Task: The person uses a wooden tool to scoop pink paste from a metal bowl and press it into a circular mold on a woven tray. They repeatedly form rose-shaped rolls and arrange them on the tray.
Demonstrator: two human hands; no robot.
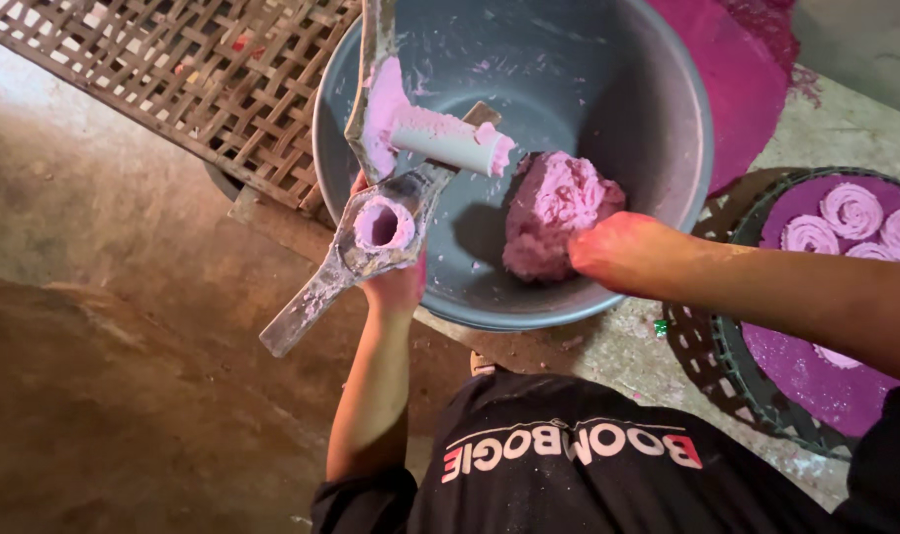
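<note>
We hold the metal dough press in our left hand, fingers wrapped around it, at the near-left rim of the grey basin. Our right hand sinks its fingers into the pink dough lump inside the basin; their grip is hidden. At right, pink spirals lie on a purple tray.

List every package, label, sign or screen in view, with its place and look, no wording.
No packages, signs or screens in view.
Printed lettering on the black shirt: bottom centre, across the chest, one band of white and pink letters with thin white lines above.
</note>
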